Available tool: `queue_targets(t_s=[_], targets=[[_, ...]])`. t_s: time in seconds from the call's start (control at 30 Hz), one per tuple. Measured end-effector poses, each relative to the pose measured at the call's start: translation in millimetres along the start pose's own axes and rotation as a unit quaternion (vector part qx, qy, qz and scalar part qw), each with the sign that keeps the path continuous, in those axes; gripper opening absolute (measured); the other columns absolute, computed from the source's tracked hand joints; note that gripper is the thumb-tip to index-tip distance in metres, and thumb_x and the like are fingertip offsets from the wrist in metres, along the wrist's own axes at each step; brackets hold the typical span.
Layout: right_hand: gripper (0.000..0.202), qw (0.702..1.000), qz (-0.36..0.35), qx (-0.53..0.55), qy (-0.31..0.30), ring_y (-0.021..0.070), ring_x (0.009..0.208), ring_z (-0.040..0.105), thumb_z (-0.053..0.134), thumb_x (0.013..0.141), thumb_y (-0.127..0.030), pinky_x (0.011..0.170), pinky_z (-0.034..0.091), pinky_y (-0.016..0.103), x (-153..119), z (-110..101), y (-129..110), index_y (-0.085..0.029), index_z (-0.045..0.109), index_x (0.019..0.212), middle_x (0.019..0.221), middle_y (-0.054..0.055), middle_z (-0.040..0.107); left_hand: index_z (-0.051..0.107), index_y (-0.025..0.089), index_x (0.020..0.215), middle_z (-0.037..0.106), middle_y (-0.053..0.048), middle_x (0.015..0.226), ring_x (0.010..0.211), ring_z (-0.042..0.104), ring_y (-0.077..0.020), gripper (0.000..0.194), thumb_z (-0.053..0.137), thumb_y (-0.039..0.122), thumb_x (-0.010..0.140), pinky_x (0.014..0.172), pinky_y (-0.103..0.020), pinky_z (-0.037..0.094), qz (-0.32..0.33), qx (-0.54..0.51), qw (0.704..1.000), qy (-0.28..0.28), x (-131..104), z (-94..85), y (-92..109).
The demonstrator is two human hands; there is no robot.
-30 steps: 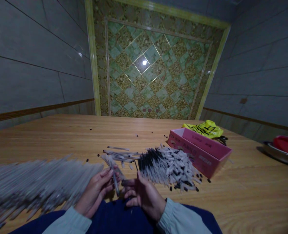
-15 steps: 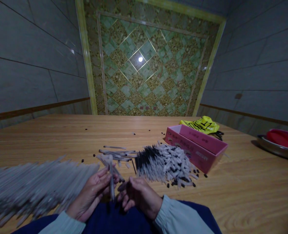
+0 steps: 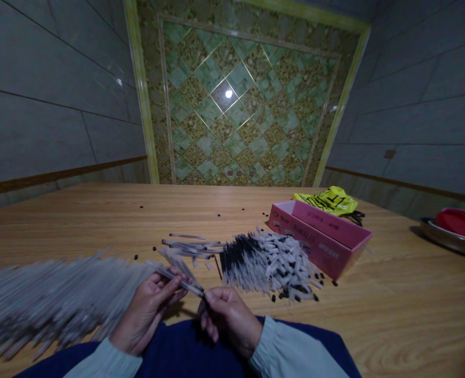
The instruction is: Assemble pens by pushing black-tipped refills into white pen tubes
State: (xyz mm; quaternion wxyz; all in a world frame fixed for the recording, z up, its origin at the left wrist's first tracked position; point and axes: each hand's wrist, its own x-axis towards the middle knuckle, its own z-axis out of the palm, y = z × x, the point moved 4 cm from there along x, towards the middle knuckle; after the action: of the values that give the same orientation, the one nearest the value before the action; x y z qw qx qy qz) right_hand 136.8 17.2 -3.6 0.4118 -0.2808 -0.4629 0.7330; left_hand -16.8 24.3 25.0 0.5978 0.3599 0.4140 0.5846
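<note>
My left hand [image 3: 148,306] is closed around a clear pen barrel [image 3: 190,287], which slants down to the right. At the barrel's lower end, the thumb and fingers of my right hand [image 3: 234,319] are pinched together. Something small and dark shows at their tips, too small to name surely. To the left lies a wide heap of clear barrels [image 3: 54,294]. Beyond my hands are several loose pen-like tubes [image 3: 190,247]. Right of these is a pile of whitish, cap-like pieces [image 3: 285,262], with dark-tipped slim parts [image 3: 238,254] along its left side.
A pink open box [image 3: 322,244] stands behind the pile, with a yellow bag [image 3: 330,200] behind it. Far right sits a metal tray [image 3: 439,233] holding a red item [image 3: 458,223]. Small black bits [image 3: 319,275] are scattered over the wooden table [image 3: 393,299].
The barrel in my left hand has swung from nearly upright to a slant toward my right hand. My right fingers now meet its lower end.
</note>
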Motion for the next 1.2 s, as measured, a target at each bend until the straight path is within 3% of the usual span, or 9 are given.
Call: queue_targets(t_s=[0.33, 0.53, 0.9, 1.1, 1.2], targets=[[0.047, 0.998, 0.023, -0.008, 0.057, 0.0042, 0.029, 0.040, 0.068, 0.063, -0.057, 0.028, 0.028, 0.015, -1.4, -3.4, -0.2, -0.012, 0.053, 0.061, 0.044, -0.002, 0.055, 0.062, 0.015, 0.078, 0.072, -0.003, 0.075, 0.077, 0.068, -0.0177, 0.027, 0.079, 0.023, 0.059, 0.069, -0.023, 0.054, 0.008, 0.016, 1.000, 0.007, 0.0, 2.8, 1.1], [0.045, 0.996, -0.022, -0.025, 0.081, 0.0036, 0.031, 0.041, 0.068, 0.066, -0.054, 0.031, 0.027, 0.015, -2.2, -5.0, -2.3, -0.011, 0.055, 0.060, 0.046, 0.000, 0.057, 0.064, 0.015, 0.075, 0.072, -0.002, 0.074, 0.075, 0.068, -0.0175, 0.028, 0.081, 0.024, 0.055, 0.067, -0.022, 0.054, 0.013, 0.012, 1.000, 0.018, 1.2, 0.9, -1.3], [0.043, 0.991, -0.030, -0.057, 0.120, 0.0084, 0.040, 0.049, 0.075, 0.057, -0.049, 0.039, 0.038, 0.019, -4.2, -6.0, -6.6, -0.011, 0.061, 0.069, 0.054, 0.004, 0.063, 0.065, 0.014, 0.074, 0.071, -0.003, 0.071, 0.071, 0.068, -0.0166, 0.030, 0.082, 0.026, 0.053, 0.064, -0.022, 0.055, 0.013, 0.026, 0.999, 0.035, 0.4, 0.5, -1.3], [0.018, 0.951, -0.149, -0.197, 0.187, 0.0103, 0.053, 0.050, 0.075, 0.058, -0.025, 0.051, 0.038, 0.021, -7.1, -8.9, -22.2, -0.012, 0.064, 0.065, 0.056, -0.001, 0.057, 0.065, 0.014, 0.073, 0.071, -0.002, 0.072, 0.073, 0.068, -0.0160, 0.030, 0.083, 0.026, 0.052, 0.066, -0.021, 0.055, 0.013, 0.023, 0.999, 0.045, 0.6, 0.5, -3.2], [0.017, 0.947, -0.156, -0.218, 0.176, 0.0100, 0.055, 0.049, 0.071, 0.063, -0.026, 0.051, 0.037, 0.020, -7.1, -8.2, -21.3, -0.013, 0.063, 0.069, 0.059, -0.002, 0.055, 0.064, 0.014, 0.073, 0.071, -0.002, 0.073, 0.073, 0.068, -0.0156, 0.030, 0.082, 0.026, 0.053, 0.067, -0.022, 0.055, 0.014, 0.017, 0.999, 0.048, 1.1, -0.9, -4.2]])
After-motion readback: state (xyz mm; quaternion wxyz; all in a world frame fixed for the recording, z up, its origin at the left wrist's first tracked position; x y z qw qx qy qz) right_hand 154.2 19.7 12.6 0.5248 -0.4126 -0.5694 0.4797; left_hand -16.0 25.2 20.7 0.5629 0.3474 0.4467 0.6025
